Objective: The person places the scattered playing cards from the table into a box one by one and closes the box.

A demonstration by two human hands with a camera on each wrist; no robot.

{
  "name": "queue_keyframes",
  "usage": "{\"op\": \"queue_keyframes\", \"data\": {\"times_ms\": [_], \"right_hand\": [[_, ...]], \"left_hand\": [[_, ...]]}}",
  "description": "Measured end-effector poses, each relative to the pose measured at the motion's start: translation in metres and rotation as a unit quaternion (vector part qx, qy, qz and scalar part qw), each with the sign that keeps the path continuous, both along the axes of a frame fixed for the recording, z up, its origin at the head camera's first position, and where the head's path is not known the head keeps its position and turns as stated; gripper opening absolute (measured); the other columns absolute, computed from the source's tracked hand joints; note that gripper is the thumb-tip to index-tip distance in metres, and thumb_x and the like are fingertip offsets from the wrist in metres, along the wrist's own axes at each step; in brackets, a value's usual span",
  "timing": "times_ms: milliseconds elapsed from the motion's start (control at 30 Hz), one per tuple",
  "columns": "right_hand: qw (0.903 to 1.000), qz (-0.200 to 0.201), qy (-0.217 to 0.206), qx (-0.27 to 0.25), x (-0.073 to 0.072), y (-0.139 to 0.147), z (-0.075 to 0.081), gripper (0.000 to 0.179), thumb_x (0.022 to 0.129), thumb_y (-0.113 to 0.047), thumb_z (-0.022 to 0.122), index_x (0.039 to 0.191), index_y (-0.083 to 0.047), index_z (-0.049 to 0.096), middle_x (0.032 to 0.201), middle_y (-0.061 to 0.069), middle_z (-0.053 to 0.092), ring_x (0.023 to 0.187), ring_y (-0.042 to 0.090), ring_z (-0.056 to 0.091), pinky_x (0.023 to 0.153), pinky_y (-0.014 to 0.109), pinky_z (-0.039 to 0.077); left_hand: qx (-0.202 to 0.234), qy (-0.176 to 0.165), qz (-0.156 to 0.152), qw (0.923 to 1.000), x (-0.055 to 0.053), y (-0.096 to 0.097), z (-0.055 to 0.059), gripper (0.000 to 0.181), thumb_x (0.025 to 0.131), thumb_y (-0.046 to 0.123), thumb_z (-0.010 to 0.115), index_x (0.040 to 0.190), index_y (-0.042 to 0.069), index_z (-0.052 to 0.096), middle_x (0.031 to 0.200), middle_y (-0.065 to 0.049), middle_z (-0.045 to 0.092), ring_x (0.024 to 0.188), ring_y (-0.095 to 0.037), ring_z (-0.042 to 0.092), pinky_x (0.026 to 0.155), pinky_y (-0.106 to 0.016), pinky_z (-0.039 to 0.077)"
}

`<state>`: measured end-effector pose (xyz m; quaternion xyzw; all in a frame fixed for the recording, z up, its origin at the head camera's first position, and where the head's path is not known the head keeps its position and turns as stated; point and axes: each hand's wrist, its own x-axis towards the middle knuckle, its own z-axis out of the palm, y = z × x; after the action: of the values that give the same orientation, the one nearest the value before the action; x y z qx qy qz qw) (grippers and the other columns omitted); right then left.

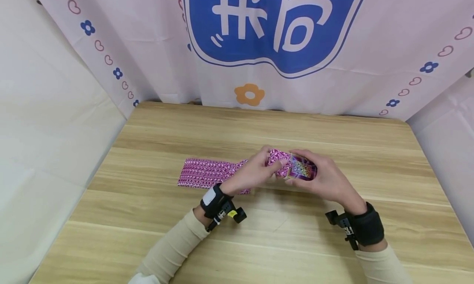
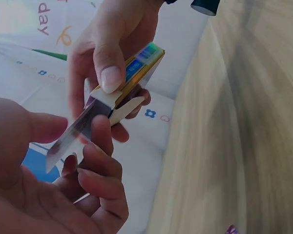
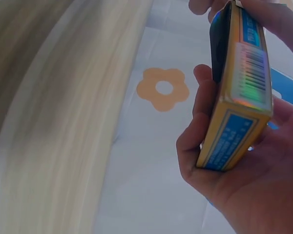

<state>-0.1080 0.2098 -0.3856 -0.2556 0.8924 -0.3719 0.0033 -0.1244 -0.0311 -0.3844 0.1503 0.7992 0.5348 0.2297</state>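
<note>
My right hand point(image 1: 329, 179) grips a shiny card box point(image 1: 303, 168), thumb on one side and fingers on the other. In the right wrist view the box point(image 3: 229, 139) shows yellow edges, blue panels and a barcode. My left hand point(image 1: 255, 171) pinches a purple-and-white patterned card point(image 1: 278, 162) at the box's left end. Seen from the left wrist, the thin card point(image 2: 71, 141) lies between thumb and fingers, its far end at the box's open mouth, with a pale flap point(image 2: 127, 111) beside it. Left of my left hand, overlapping purple patterned cards point(image 1: 207, 173) lie in a row, partly hidden by the wrist.
The wooden table point(image 1: 281, 251) reaches back to a white hanging cloth point(image 1: 155, 61) with a blue emblem and an orange flower. Pale cloth also hangs along both sides. Each wrist wears a black strap with a small camera.
</note>
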Motion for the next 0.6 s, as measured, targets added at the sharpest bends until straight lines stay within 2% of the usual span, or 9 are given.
{"op": "queue_keyframes", "data": {"times_ms": [33, 100, 167, 233, 333, 433, 533, 600], "right_hand": [[1.0000, -0.006, -0.001, 0.001, 0.0000, 0.0010, 0.0006, 0.073, 0.082, -0.025, 0.092, 0.145, -0.009, 0.060, 0.137, 0.015, 0.070, 0.108, 0.026, 0.073, 0.085, 0.029, 0.059], [0.9998, -0.017, -0.002, 0.004, -0.0006, 0.0029, 0.0014, 0.073, 0.082, -0.024, 0.092, 0.145, -0.009, 0.060, 0.136, 0.015, 0.071, 0.106, 0.025, 0.072, 0.084, 0.029, 0.059], [0.9997, -0.022, -0.003, 0.006, -0.0010, 0.0040, 0.0021, 0.073, 0.082, -0.024, 0.092, 0.146, -0.008, 0.059, 0.135, 0.015, 0.071, 0.105, 0.025, 0.072, 0.083, 0.029, 0.059], [0.9997, -0.022, -0.002, 0.009, -0.0012, 0.0043, 0.0027, 0.074, 0.082, -0.024, 0.092, 0.146, -0.008, 0.059, 0.135, 0.015, 0.071, 0.106, 0.026, 0.073, 0.084, 0.029, 0.059], [0.9998, -0.017, -0.001, 0.010, -0.0010, 0.0035, 0.0029, 0.074, 0.081, -0.025, 0.093, 0.145, -0.008, 0.060, 0.136, 0.015, 0.071, 0.107, 0.025, 0.073, 0.085, 0.030, 0.059], [0.9999, -0.012, -0.002, 0.008, -0.0007, 0.0025, 0.0019, 0.074, 0.081, -0.026, 0.093, 0.145, -0.010, 0.060, 0.135, 0.015, 0.071, 0.106, 0.024, 0.073, 0.085, 0.029, 0.059], [0.9999, -0.012, -0.005, 0.005, -0.0006, 0.0021, 0.0012, 0.073, 0.081, -0.027, 0.093, 0.145, -0.012, 0.061, 0.134, 0.015, 0.072, 0.106, 0.024, 0.073, 0.084, 0.028, 0.059], [0.9999, -0.012, -0.006, 0.005, -0.0003, 0.0022, 0.0010, 0.073, 0.081, -0.027, 0.093, 0.145, -0.013, 0.061, 0.134, 0.015, 0.072, 0.106, 0.024, 0.073, 0.084, 0.028, 0.059]], "left_hand": [[0.003, -0.001, 0.008, 1.0000, -0.0007, -0.0011, 0.0008, 0.048, 0.109, 0.044, 0.054, 0.145, 0.014, 0.045, 0.088, 0.001, 0.062, 0.069, -0.013, 0.053, 0.062, -0.029, 0.049], [0.023, -0.007, 0.015, 0.9996, -0.0025, -0.0038, 0.0024, 0.033, 0.111, 0.040, 0.051, 0.132, 0.014, 0.050, 0.081, 0.000, 0.055, 0.062, -0.014, 0.043, 0.052, -0.026, 0.039], [0.038, -0.003, 0.019, 0.9991, -0.0041, -0.0067, 0.0040, 0.023, 0.112, 0.034, 0.049, 0.124, 0.015, 0.053, 0.080, 0.001, 0.053, 0.064, -0.013, 0.044, 0.053, -0.025, 0.039], [0.046, 0.000, 0.021, 0.9987, -0.0051, -0.0086, 0.0049, 0.018, 0.112, 0.030, 0.050, 0.118, 0.015, 0.058, 0.085, 0.002, 0.055, 0.071, -0.013, 0.051, 0.060, -0.027, 0.047], [0.050, 0.001, 0.016, 0.9986, -0.0055, -0.0089, 0.0047, 0.017, 0.110, 0.027, 0.054, 0.116, 0.014, 0.062, 0.101, -0.001, 0.065, 0.091, -0.015, 0.062, 0.083, -0.040, 0.057], [0.057, -0.016, 0.010, 0.9982, -0.0056, -0.0074, 0.0026, 0.018, 0.108, 0.028, 0.059, 0.118, 0.015, 0.066, 0.116, -0.003, 0.069, 0.108, -0.017, 0.065, 0.103, -0.054, 0.054], [0.068, -0.033, 0.004, 0.9971, -0.0072, -0.0076, 0.0017, 0.019, 0.107, 0.028, 0.062, 0.120, 0.015, 0.068, 0.114, -0.003, 0.069, 0.104, -0.016, 0.064, 0.103, -0.055, 0.052], [0.074, -0.042, 0.004, 0.9964, -0.0086, -0.0087, 0.0017, 0.019, 0.106, 0.026, 0.063, 0.120, 0.014, 0.070, 0.109, -0.001, 0.070, 0.102, -0.022, 0.064, 0.102, -0.055, 0.052]]}}
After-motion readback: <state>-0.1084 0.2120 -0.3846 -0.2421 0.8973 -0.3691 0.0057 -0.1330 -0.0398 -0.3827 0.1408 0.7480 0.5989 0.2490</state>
